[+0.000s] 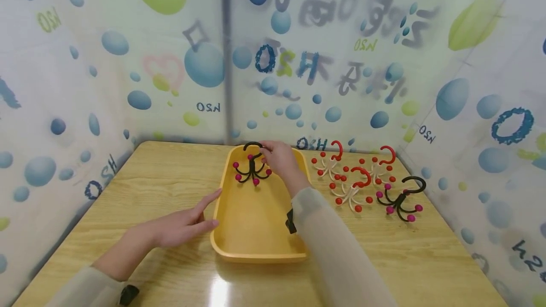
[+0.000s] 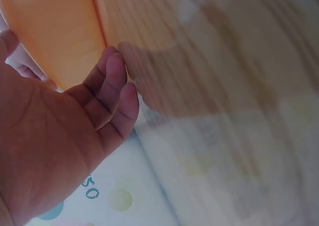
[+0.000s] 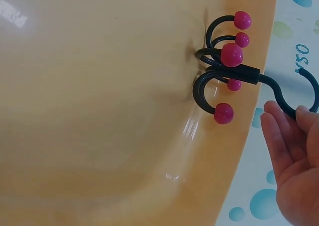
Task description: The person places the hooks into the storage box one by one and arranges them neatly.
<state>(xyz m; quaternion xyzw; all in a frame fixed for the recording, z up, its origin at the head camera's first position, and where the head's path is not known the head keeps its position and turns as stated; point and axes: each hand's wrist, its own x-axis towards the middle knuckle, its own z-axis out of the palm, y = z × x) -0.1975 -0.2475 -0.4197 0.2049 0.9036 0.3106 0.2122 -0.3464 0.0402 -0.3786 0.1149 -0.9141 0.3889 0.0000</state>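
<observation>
A black multi-arm hook hanger with pink ball tips (image 1: pixel 251 169) stands upright at the far end of a yellow plastic tray (image 1: pixel 249 226). My right hand (image 1: pixel 281 159) pinches the curved hook at its top between thumb and fingers, and the right wrist view shows the hanger's arms (image 3: pixel 204 89) curling close over the tray's surface. At the tray's left side, my left hand (image 1: pixel 179 227) touches the wall with thumb and fingers extended. In the left wrist view its fingertips (image 2: pixel 115 66) lie along the tray's outer edge.
Right of the tray on the wooden table (image 1: pixel 170 174) lie three white hangers with red hooks and balls, one of them a near white hanger (image 1: pixel 350 196). Beside them lies another black hanger (image 1: pixel 400 201) with magenta balls. Patterned curtains (image 1: pixel 170 60) enclose the back and sides.
</observation>
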